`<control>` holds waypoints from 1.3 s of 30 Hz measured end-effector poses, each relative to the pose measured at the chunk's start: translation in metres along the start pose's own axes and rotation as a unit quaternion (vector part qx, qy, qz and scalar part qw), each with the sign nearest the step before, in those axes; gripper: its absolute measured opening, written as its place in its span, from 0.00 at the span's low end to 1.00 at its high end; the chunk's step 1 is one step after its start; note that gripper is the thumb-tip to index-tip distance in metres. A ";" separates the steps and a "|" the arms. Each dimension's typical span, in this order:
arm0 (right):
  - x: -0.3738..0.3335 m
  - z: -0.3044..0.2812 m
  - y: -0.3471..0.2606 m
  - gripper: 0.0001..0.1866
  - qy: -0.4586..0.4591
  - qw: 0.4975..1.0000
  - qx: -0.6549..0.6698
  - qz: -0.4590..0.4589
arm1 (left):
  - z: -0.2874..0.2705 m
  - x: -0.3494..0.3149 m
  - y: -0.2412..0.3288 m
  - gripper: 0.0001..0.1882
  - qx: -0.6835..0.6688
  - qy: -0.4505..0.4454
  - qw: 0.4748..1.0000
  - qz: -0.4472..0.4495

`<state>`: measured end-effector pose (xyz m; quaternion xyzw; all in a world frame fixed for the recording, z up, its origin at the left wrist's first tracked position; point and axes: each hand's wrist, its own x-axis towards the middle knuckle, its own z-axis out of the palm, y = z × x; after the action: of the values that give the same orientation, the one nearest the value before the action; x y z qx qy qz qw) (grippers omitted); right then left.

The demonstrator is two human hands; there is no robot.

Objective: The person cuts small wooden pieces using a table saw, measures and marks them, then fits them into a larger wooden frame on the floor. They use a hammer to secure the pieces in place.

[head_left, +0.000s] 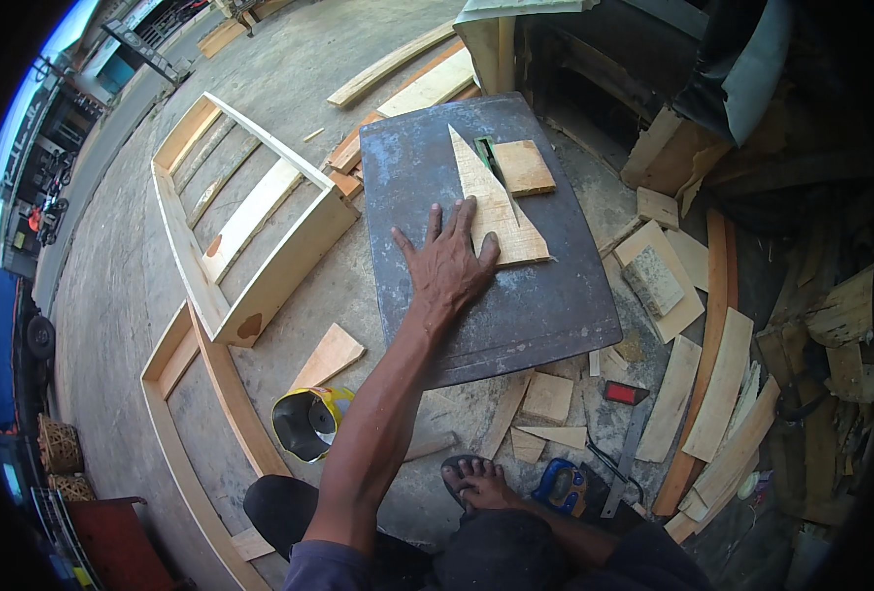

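My left hand (446, 256) lies flat with fingers spread on a dark, worn board (407, 177). Its thumb and fingertips touch the lower left edge of a pale wooden wedge (501, 222), whose narrow point faces away from me. A slim dark line runs on the wedge. Against its far right side is a small green and black object (486, 153), too partly covered to name. Next to that lies a squarish wood block (524, 167). What looks like my right forearm (580, 540) shows low down; the hand is hidden behind dark clothing.
Wooden frames (284, 266) lie at left. A yellow tin (311, 422) stands near my left forearm. By my foot (481, 481) are a blue-handled saw (560, 486) and a red-handled try square (626, 394). Curved wood strips (718, 394) and offcuts cover the right.
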<state>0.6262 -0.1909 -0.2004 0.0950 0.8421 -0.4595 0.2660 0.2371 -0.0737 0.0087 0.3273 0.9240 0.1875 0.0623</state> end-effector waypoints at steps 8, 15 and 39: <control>0.002 0.000 0.003 0.18 -0.012 1.000 0.015 0.017 | 0.001 0.004 -0.002 0.39 -0.001 -0.004 1.000 -0.002; 0.001 0.001 0.003 0.17 -0.010 1.000 0.017 0.009 | 0.001 0.005 -0.003 0.39 0.001 0.003 1.000 0.002; 0.000 -0.001 0.003 0.16 -0.007 1.000 0.018 0.000 | 0.002 0.013 -0.006 0.38 0.000 0.007 1.000 0.006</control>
<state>0.6269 -0.1885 -0.2019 0.0964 0.8319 -0.4749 0.2703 0.2234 -0.0691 0.0047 0.3318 0.9223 0.1905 0.0546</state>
